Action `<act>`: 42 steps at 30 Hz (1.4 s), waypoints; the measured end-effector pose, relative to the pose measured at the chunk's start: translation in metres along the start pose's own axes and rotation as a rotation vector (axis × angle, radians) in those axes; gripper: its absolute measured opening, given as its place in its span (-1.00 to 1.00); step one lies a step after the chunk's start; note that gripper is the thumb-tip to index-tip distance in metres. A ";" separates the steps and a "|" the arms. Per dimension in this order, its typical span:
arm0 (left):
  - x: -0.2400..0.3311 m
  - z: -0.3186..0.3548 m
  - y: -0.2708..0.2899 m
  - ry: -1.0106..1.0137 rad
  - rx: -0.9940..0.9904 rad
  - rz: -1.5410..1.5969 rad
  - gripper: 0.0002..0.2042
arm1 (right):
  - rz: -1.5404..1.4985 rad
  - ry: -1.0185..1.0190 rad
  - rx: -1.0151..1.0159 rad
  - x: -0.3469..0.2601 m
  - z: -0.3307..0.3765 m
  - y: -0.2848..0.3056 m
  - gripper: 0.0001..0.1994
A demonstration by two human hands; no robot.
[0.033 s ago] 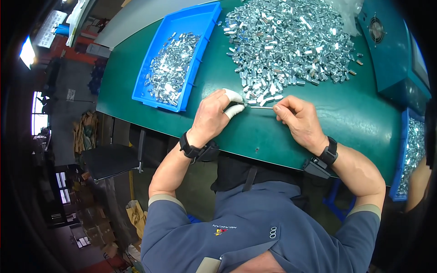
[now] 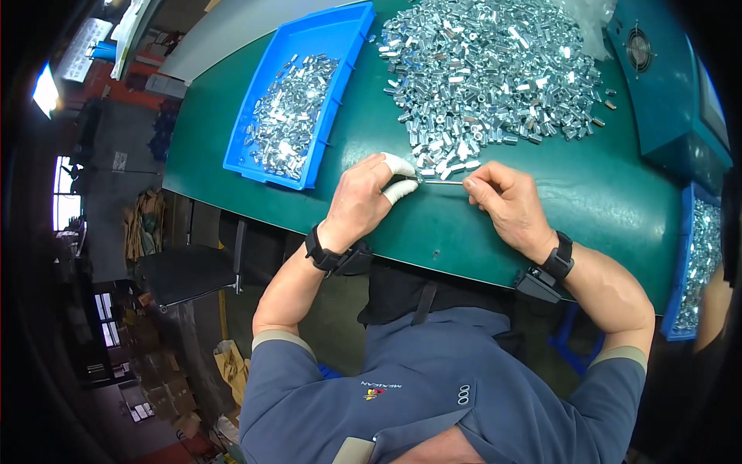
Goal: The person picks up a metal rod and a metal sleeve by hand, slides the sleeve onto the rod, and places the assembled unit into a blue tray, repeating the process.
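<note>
My left hand [image 2: 357, 197], its thumb and a fingertip wrapped in white covers, pinches a small silvery metal hex sleeve [image 2: 420, 178] near the table's front edge. The piece is mostly hidden between the covered tips. Between the fingers of my right hand [image 2: 510, 205] is a thin straight metal rod [image 2: 444, 182], which runs leftward to the sleeve; whether its tip is inside or only against it, I cannot tell. Just beyond both hands spreads a big heap of loose hex sleeves [image 2: 495, 73] on the green tabletop [image 2: 587, 189].
A blue tray [image 2: 318, 151] with many sleeves stands beyond my left hand. At the far right is a teal machine [image 2: 657, 108] with a fan grille. Below it another blue tray [image 2: 679, 309] holds metal parts, beside part of another person's arm [image 2: 713, 309]. A clear plastic bag [image 2: 591, 23] touches the heap.
</note>
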State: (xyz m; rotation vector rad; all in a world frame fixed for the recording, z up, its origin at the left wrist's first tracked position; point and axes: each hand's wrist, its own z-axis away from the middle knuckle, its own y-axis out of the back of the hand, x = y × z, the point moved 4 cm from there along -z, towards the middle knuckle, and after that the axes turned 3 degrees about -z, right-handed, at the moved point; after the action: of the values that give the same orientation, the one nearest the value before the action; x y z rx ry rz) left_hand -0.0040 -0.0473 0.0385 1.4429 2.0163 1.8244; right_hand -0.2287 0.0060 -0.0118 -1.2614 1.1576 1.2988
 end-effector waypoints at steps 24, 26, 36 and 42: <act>0.029 -0.004 -0.014 -0.067 0.036 -0.025 -0.77 | 0.067 0.043 0.028 -0.005 0.004 -0.001 -0.81; 0.030 -0.004 -0.014 -0.067 0.027 -0.032 -0.78 | 0.085 0.076 0.022 -0.009 0.004 -0.001 -0.79; 0.029 -0.005 -0.013 -0.033 0.014 0.056 -0.80 | 0.266 0.221 -0.019 -0.011 0.001 0.002 -0.71; 0.024 0.000 -0.014 0.026 0.011 0.149 -0.78 | 0.197 0.222 -0.012 -0.011 0.005 -0.001 -0.85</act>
State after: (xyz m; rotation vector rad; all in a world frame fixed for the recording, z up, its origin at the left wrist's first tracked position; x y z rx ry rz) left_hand -0.0256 -0.0292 0.0394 1.6224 1.9827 1.8990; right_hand -0.2280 0.0112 -0.0003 -1.3528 1.4639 1.3335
